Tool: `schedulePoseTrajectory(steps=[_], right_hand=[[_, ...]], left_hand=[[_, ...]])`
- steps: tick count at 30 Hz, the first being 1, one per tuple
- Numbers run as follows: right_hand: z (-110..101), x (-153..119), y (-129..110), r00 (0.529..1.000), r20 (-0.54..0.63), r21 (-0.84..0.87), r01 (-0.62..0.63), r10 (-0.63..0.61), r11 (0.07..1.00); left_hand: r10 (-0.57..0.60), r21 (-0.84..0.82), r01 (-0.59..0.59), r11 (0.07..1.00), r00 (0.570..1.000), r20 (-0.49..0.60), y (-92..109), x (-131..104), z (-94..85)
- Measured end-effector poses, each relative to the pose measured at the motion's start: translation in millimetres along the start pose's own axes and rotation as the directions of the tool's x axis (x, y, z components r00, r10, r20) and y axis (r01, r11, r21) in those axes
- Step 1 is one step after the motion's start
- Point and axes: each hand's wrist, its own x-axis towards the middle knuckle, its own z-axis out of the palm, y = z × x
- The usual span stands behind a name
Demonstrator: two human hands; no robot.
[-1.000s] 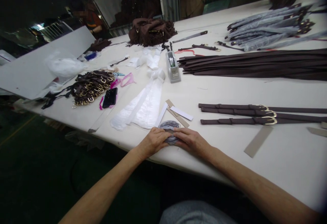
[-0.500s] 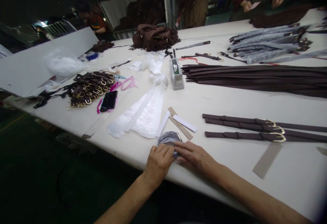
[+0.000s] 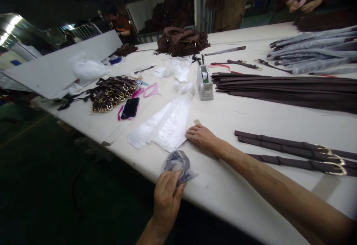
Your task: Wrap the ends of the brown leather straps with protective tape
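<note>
A coiled belt wrapped in cloudy plastic film (image 3: 176, 163) is tilted up at the table's front edge. My left hand (image 3: 167, 193) grips its near side, thumb and fingers closed on the wrapping. Further in, my right hand (image 3: 201, 136) lies over the card strips, with its fingers stretched to the left and their tips down by the white sheets. One beige card strip (image 3: 196, 122) pokes out beyond the knuckles; the other strips are hidden under the hand. White plastic sheets (image 3: 164, 126), gathered at the far end, lie just left of the right hand.
A tape dispenser (image 3: 205, 85) stands mid-table. Dark belts with gold buckles (image 3: 290, 152) and a stack of long straps (image 3: 279, 88) lie right; film-wrapped belts (image 3: 312, 51) lie behind. Buckled short straps (image 3: 114, 92) and a phone (image 3: 130, 108) are left. People stand behind the table.
My right hand has left the coiled belt and moved forward onto the card strips. My left hand has drawn the coil slightly left and tilted it. The view has shifted left.
</note>
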Motion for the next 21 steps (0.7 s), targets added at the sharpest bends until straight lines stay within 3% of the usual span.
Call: schedulePoseTrajectory(steps=[2,5,9,11,13,15,16,18,21], right_hand=[[-8,7,4,0.999,-0.043,0.020,-0.019,0.020,1.000],[-29,14,5,0.967,-0.206,0.047,-0.142,0.148,0.989],[-63,17,-9,0.897,-0.322,0.159,-0.265,0.304,0.951],[-75,9,-23,0.868,-0.246,0.377,-0.324,0.431,0.868],[-80,-7,-40,0.829,-0.049,0.630,-0.407,0.556,0.661],[-79,-31,-57,0.800,0.180,0.747,-0.490,0.573,0.449],[-78,-43,-64,0.787,0.272,0.753,-0.532,0.554,0.387],[-76,-66,-77,0.762,0.394,0.711,-0.607,0.514,0.355],[-79,-85,-87,0.736,0.447,0.608,-0.667,0.509,0.431]], left_hand=[[-0.126,-0.038,0.124,0.992,0.991,-0.048,-4,-6,-7.6],[-0.299,-0.127,0.289,0.949,0.951,-0.074,-7,-7,-11.1],[-0.512,-0.311,0.484,0.818,0.859,-0.012,-1,11,-10.6],[-0.617,-0.405,0.580,0.707,0.786,0.049,5,23,-11.2],[-0.694,-0.534,0.635,0.558,0.710,0.119,9,34,-11.6],[-0.718,-0.699,0.608,0.378,0.669,0.193,14,44,-11.2],[-0.712,-0.773,0.568,0.281,0.664,0.228,15,48,-10.7],[-0.681,-0.869,0.485,0.102,0.670,0.294,19,54,-9.8],[-0.625,-0.894,0.440,-0.084,0.676,0.391,27,59,-10.4]])
